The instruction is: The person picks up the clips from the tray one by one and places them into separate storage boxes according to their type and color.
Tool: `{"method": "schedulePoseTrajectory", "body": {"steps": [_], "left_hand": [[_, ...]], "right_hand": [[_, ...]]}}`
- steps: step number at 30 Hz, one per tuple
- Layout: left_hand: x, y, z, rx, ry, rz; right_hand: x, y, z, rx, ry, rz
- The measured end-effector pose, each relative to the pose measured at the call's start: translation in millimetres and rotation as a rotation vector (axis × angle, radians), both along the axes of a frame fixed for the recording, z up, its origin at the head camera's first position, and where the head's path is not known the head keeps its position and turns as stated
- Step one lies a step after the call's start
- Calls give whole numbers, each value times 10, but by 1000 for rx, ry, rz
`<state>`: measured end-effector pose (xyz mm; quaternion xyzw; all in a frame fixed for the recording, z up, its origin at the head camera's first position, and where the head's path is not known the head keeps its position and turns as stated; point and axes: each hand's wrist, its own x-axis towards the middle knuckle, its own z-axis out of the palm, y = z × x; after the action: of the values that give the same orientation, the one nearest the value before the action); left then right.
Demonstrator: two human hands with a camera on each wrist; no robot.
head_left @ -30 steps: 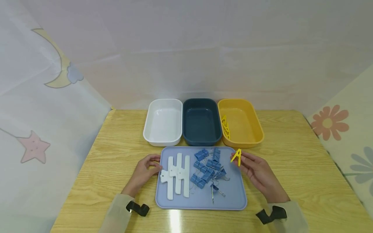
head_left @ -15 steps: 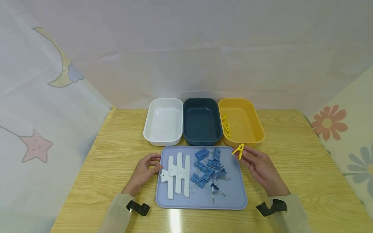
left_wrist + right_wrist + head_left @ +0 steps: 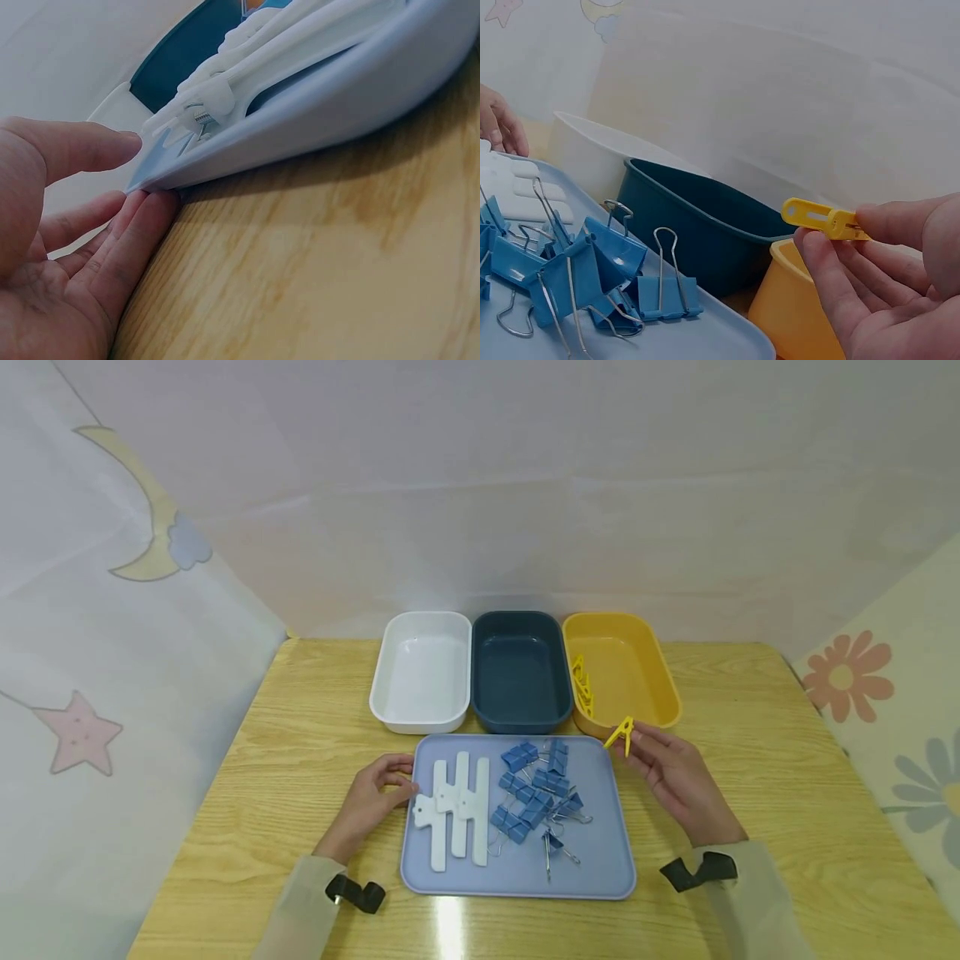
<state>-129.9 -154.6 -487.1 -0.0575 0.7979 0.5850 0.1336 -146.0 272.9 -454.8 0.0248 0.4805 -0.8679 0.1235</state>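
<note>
Yellow clip (image 3: 625, 729) pinched in right hand (image 3: 677, 774); left hand (image 3: 371, 797) relaxed, touching tray (image 3: 517, 880) edge.

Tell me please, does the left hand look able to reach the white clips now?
Probably yes: the left hand touches the tray right beside the white clips, with only the tray's rim between.

Before you lies a table (image 3: 720, 693) in pale wood grain, a bright glare (image 3: 449, 927) on its near part. Behind it hangs a pale, creased cloth (image 3: 480, 527). To your left, cloth printed with a yellow moon (image 3: 157, 502), a blue cloud (image 3: 189, 541) touching it, and a pink star (image 3: 81, 732) below. To your right, a red flower (image 3: 842, 677) above a grey-blue flower (image 3: 921, 794).
</note>
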Motion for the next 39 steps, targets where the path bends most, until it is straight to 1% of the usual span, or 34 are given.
{"method": "schedulePoseTrajectory", "body": {"steps": [2, 4, 6, 13, 20, 27, 29, 33, 36, 39], "left_hand": [[18, 10, 64, 8, -2, -5], [26, 12, 88, 16, -2, -6], [27, 11, 85, 24, 0, -5], [21, 8, 47, 23, 2, 0], [26, 12, 60, 15, 3, -3], [22, 9, 52, 17, 3, -1], [22, 9, 56, 20, 4, -1], [19, 7, 61, 24, 4, -2], [11, 2, 40, 29, 3, -3], [-18, -19, -62, 33, 0, 5]], "right_hand": [[-22, 8, 17, 7, 2, 3], [-44, 16, 34, 17, 4, 10], [-67, 21, 52, 29, -3, 8], [-158, 25, 86, 35, 23, 9], [-269, 66, 172, 24, -14, -11], [-368, 94, 246, 76, -23, -28], [-396, 90, 268, 84, -47, -39], [-450, 77, 313, 141, -97, -60], [-486, 68, 345, 180, -110, -67], [-521, 55, 370, 185, -104, -73]]}}
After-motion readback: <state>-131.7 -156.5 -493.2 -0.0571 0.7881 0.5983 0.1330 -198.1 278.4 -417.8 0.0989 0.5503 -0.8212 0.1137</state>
